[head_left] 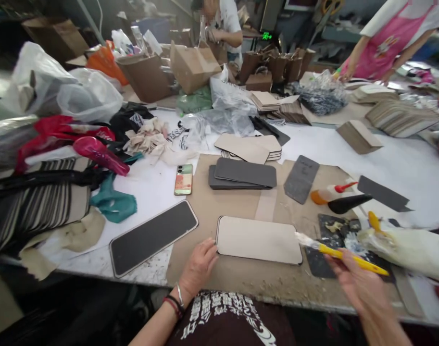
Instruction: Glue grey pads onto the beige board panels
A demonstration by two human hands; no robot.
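Observation:
A beige rounded panel (258,240) with a dark edge lies flat in front of me on brown cardboard. My left hand (199,264) rests at its left end, fingers stretched out and fingertips touching the edge. My right hand (352,278) is closed around the yellow handle of a brush (334,251). The pale bristles meet the panel's right edge. To the left lies a dark panel (154,238) with a light rim. Behind the beige panel sits a small stack of dark grey panels (246,173).
Beige panels (251,146) are stacked farther back, near a phone (183,179). On the right are a red-tipped glue bottle (329,193) and a stained dark board (322,264). Striped stacks (42,206) and a pink hair dryer (102,154) lie left. Two people stand across the table.

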